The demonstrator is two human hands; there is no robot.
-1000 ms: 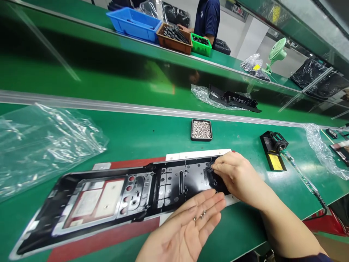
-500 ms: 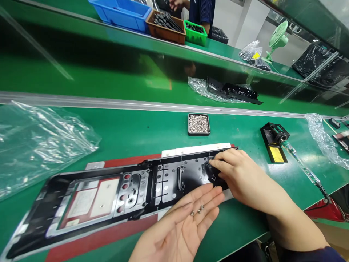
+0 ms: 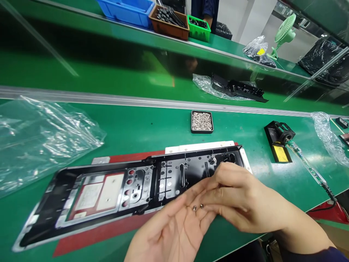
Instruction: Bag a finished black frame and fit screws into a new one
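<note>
My left hand [image 3: 166, 229] lies palm up at the lower middle, with two small metal screws [image 3: 197, 207] visible on it. My right hand [image 3: 240, 196] reaches over it, its fingertips at the screws. I cannot tell whether those fingers hold one. Both hands are above the near edge of a long black plastic panel [image 3: 174, 174], which lies flat on a red mat [image 3: 109, 233] and a white strip [image 3: 199, 147]. A black tray of small screws [image 3: 201, 121] stands beyond the panel.
A soldering iron [image 3: 308, 167] rests in a black stand with a yellow sponge [image 3: 278, 142] to the right. Clear plastic bags [image 3: 46, 142] lie at the left. Beyond a metal rail, a co-worker [image 3: 204, 9] stands behind a blue crate [image 3: 127, 11] and parts trays.
My right hand has left the panel's right end and moved down onto my left palm. The panel's dark right end now shows. The whole view has shifted slightly.
</note>
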